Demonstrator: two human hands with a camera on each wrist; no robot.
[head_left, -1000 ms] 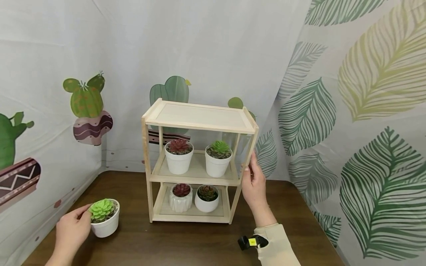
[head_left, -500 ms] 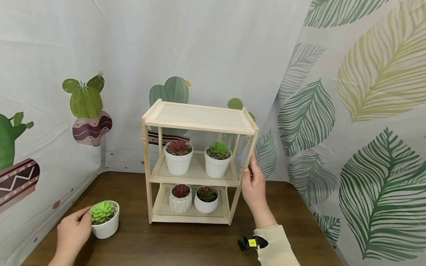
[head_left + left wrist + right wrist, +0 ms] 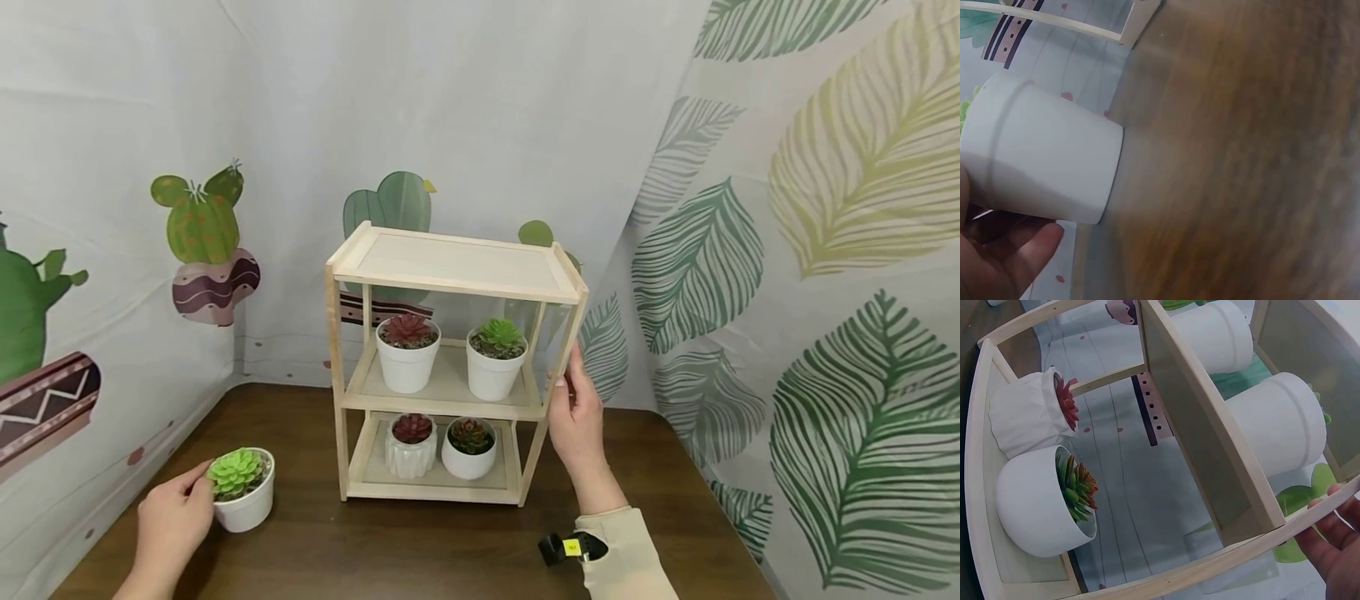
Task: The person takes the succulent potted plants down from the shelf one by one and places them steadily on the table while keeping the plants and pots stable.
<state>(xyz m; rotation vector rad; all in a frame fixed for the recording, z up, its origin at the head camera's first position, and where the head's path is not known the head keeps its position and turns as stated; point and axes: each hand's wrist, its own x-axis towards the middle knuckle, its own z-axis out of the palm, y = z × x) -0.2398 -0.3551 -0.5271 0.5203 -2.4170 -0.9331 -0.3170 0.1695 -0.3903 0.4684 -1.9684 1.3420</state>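
In the head view my left hand (image 3: 174, 515) pinches the left rim of a white pot with a bright green succulent (image 3: 246, 505), at the table's left. The left wrist view shows the pot's plain side (image 3: 1047, 150), its base right at the tabletop, fingers at its rim and side. My right hand (image 3: 577, 421) holds the right front post of a pale wooden shelf (image 3: 457, 262); in the right wrist view its fingers (image 3: 1334, 530) close on that post. On the middle tier sit a red succulent pot (image 3: 408, 367) and a green one (image 3: 497, 375).
Two smaller potted succulents stand on the bottom tier: a ribbed white pot (image 3: 411, 454) and a round white pot (image 3: 468, 461). Beneath is a brown wooden table (image 3: 420, 550). Printed fabric (image 3: 480, 108) hangs close behind and along both sides.
The head view has shifted very slightly. Both hands keep their hold, and the pots and shelf stay where they were.
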